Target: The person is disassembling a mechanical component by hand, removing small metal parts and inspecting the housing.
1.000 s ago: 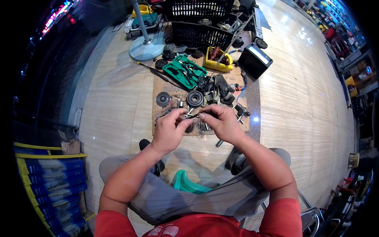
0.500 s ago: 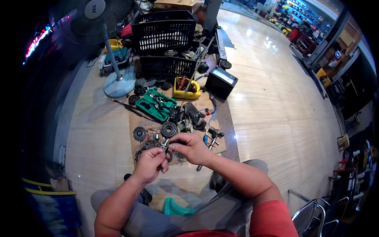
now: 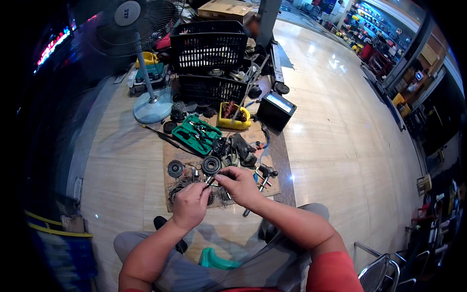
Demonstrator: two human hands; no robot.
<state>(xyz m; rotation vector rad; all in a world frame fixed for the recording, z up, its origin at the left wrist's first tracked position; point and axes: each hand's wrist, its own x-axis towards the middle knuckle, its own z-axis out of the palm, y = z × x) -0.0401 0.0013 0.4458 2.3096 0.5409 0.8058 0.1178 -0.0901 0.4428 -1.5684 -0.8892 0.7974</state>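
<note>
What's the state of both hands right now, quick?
Left hand: closed, pinching a small dark part, too small to identify.
Right hand: closed, apparently pinching the same part.

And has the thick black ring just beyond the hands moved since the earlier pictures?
No: the thick black ring keeps its place right of the black disc and nearer than the green tool case; the camera view shifted.

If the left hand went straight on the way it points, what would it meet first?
Probably the right hand, its fingertips just ahead; depth is unclear from this view.
</note>
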